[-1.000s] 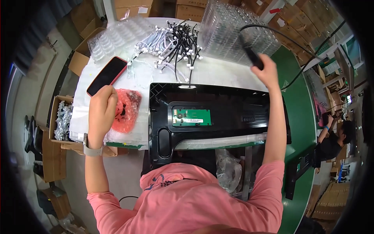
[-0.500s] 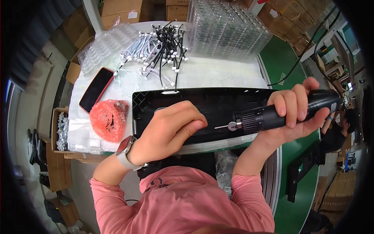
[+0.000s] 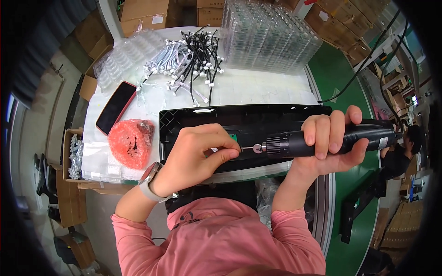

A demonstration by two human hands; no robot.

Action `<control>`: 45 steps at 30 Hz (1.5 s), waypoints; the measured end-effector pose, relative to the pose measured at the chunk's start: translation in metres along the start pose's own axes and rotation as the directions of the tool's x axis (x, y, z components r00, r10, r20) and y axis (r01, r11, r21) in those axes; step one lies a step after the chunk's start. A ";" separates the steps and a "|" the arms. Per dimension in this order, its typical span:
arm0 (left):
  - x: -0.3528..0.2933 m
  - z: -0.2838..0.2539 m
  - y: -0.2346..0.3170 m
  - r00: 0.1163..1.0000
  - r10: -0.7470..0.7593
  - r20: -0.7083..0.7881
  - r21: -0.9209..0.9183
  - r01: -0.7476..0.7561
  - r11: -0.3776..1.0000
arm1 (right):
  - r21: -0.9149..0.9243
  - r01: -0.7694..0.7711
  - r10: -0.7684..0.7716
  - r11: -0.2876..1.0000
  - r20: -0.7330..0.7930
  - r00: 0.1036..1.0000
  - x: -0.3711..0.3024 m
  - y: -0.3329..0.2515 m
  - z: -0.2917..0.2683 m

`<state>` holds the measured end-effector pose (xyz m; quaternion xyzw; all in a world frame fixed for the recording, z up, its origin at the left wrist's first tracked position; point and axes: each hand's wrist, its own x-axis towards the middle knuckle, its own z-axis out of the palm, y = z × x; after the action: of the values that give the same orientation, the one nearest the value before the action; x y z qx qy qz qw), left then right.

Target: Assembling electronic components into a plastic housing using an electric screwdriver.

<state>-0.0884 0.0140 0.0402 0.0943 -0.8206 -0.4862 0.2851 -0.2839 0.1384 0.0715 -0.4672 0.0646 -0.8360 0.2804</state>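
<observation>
My right hand [image 3: 328, 140] grips a black electric screwdriver [image 3: 278, 145], held level with its bit pointing left. A small round metal piece sits on the shaft near the chuck. My left hand [image 3: 198, 149] is closed, thumb and fingertips pinched at the tip of the bit; whatever they hold is too small to make out. Both hands are above a long black plastic housing [image 3: 285, 112] lying on the table. A bit of green circuit board [image 3: 233, 137] shows inside it behind my left fingers. Left of the housing, pink bubble wrap [image 3: 120, 149] carries small dark pieces.
A phone [image 3: 115, 108] lies beyond the bubble wrap. Farther back are bundled cables [image 3: 200, 53], clear plastic trays [image 3: 124, 57] and a tall stack of clear trays [image 3: 269, 41]. A box of small white parts [image 3: 75, 156] stands at the table's left edge. Another person [image 3: 400, 152] works at right.
The screwdriver has moved left and its bit now meets my pinched left fingertips. Half a second ago there was a gap between them. The green board has come into sight.
</observation>
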 end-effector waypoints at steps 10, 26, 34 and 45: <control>-0.002 -0.004 -0.004 0.998 0.057 0.033 -0.023 -0.056 0.998 | 0.029 -0.024 0.024 0.999 0.001 1.000 -0.005 0.008 0.003; 0.005 -0.012 0.009 0.941 -0.278 0.194 -0.394 0.334 0.856 | 0.151 -0.011 0.059 0.989 -0.322 0.945 -0.006 0.005 0.010; 0.198 0.028 0.015 0.947 0.314 -0.070 0.253 -0.288 0.924 | 0.032 0.029 -0.020 0.999 -0.269 0.963 -0.019 -0.041 -0.014; 0.386 0.089 -0.025 0.978 0.044 -0.205 0.827 0.149 0.542 | -0.281 0.029 -0.100 0.959 -0.243 0.965 -0.068 -0.115 -0.045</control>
<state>-0.4575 -0.0989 0.1310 0.2923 -0.9163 -0.0310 0.2721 -0.3404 0.2634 0.0385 -0.3919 0.2001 -0.8808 0.1747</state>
